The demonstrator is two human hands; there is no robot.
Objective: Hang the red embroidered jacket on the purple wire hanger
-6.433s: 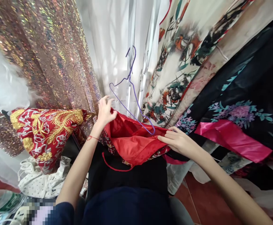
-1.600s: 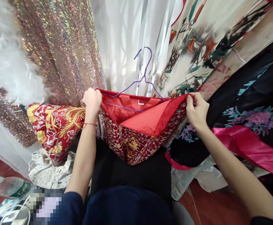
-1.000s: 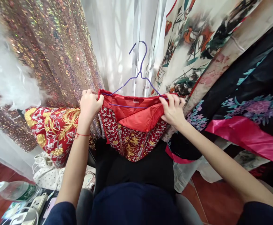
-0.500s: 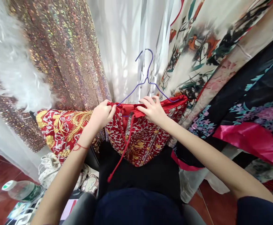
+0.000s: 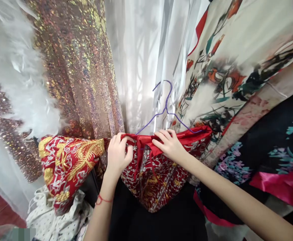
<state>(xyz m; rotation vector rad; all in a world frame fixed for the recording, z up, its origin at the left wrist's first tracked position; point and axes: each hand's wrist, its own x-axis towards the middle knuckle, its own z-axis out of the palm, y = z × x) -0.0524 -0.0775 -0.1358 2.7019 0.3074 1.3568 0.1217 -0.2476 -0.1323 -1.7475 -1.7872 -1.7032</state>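
Observation:
A red embroidered skirt with silver and gold patterns hangs over a thin purple wire hanger in front of me. My left hand pinches the red waistband at its left end. My right hand presses on the folded waistband just right of the middle, fingers curled over the red cloth. The hanger's hook points up against the white curtain. A red cord hangs from the waistband between my hands.
A sequined gold dress and white feathers hang on the left, above a matching red embroidered garment. A white curtain is behind. Floral printed robes and a black robe with pink trim hang on the right.
The waistband, held spread open earlier, is now folded closed over the hanger. My hands have come together at its middle, and my view has tilted up, so skirt and hanger sit lower in frame.

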